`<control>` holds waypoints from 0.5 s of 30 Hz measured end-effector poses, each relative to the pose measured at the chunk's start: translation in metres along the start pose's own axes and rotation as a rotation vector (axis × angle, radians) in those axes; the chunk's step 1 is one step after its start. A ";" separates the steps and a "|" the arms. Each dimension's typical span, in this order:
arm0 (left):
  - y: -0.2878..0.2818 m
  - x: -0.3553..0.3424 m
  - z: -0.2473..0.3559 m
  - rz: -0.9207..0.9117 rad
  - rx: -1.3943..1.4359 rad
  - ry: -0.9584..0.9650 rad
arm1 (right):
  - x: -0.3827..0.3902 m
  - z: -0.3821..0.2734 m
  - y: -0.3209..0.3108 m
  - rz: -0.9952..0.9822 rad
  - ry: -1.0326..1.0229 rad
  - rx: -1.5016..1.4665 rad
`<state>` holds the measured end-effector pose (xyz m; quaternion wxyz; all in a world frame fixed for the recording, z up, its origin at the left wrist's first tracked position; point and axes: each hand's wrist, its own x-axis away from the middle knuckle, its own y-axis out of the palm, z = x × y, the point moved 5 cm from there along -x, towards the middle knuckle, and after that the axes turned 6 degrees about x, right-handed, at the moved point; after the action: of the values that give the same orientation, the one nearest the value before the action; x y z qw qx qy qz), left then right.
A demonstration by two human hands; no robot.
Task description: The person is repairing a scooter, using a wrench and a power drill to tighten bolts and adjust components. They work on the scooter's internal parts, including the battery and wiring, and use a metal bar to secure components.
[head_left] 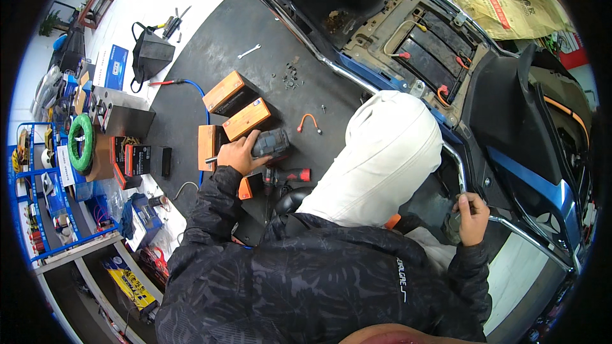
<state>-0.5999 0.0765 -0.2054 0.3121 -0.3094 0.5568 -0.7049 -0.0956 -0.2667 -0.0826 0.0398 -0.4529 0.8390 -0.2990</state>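
Observation:
My left hand point(241, 153) is curled over a dark grey power-tool-like thing point(271, 144), with a metal rod end showing on the hand's other side. Just below it a red-and-black cordless drill point(287, 176) lies on the dark mat. Several orange-and-black boxes point(247, 119) stand beside that hand. My right hand point(472, 218) is closed, its fingertips at the chrome rail point(458, 160) of a blue scooter; what they pinch is too small to make out. Above, the scooter's open compartment point(417, 57) shows dark battery blocks with red-capped leads. My bent knee in white point(395, 134) hides the middle.
A wrench point(249, 51), loose screws point(290, 76) and a short orange cable point(308, 118) lie on the mat point(204, 38). At left stand a blue rack point(64, 181), a green wire coil point(81, 144) and a metal box point(124, 118). A yellow sack point(503, 3) sits far right.

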 end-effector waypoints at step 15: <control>0.029 0.055 -0.067 -0.136 0.182 -0.267 | -0.007 0.074 0.062 -0.222 0.084 0.175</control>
<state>-0.6833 0.0672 -0.2411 0.3613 -0.4078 0.4222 -0.7245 -0.1129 -0.2702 -0.1777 0.0106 -0.5247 0.7554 -0.3923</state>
